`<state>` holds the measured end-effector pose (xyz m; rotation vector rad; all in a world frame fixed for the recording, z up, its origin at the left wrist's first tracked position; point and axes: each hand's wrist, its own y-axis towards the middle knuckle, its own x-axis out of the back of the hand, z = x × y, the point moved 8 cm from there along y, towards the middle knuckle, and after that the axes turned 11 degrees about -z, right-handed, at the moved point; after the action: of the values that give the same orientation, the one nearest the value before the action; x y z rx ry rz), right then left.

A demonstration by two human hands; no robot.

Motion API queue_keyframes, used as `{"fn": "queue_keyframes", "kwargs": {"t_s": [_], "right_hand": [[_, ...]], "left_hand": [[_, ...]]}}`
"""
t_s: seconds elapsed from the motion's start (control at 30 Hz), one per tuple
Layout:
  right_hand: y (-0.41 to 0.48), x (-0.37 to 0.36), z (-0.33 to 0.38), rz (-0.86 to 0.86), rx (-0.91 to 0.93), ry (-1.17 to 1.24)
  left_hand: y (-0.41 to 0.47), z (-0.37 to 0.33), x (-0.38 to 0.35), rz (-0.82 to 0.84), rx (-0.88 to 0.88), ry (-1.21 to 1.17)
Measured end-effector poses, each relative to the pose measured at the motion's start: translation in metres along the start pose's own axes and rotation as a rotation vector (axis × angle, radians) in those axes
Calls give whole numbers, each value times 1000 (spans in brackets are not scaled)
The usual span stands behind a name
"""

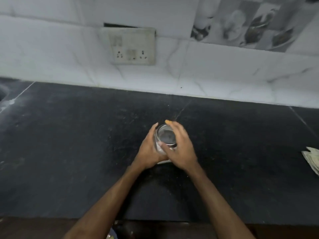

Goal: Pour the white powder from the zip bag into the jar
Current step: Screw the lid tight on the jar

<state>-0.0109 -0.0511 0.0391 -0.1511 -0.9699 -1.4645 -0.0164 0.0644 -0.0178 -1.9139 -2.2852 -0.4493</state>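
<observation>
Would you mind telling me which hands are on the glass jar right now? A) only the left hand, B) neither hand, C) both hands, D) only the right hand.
C: the left hand wraps round the side of the jar, while the right hand curls over its top, thumb and fingers on the rim. The jar is on the dark counter.

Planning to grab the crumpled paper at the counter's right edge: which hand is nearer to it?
Right. The right hand grips the jar from above, well left of the crumpled paper; the left hand holds the jar's side, farther away.
</observation>
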Motion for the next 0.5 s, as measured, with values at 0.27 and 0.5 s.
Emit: {"fn": "queue_keyframes", "kwargs": {"t_s": [0.27, 0.5], "right_hand": [[13, -4, 2, 142, -154, -341], [15, -17, 11, 44, -78, -479]], "left_hand": [[16, 8, -11, 72, 24, -46], [27, 3, -16, 108, 13, -80]]}}
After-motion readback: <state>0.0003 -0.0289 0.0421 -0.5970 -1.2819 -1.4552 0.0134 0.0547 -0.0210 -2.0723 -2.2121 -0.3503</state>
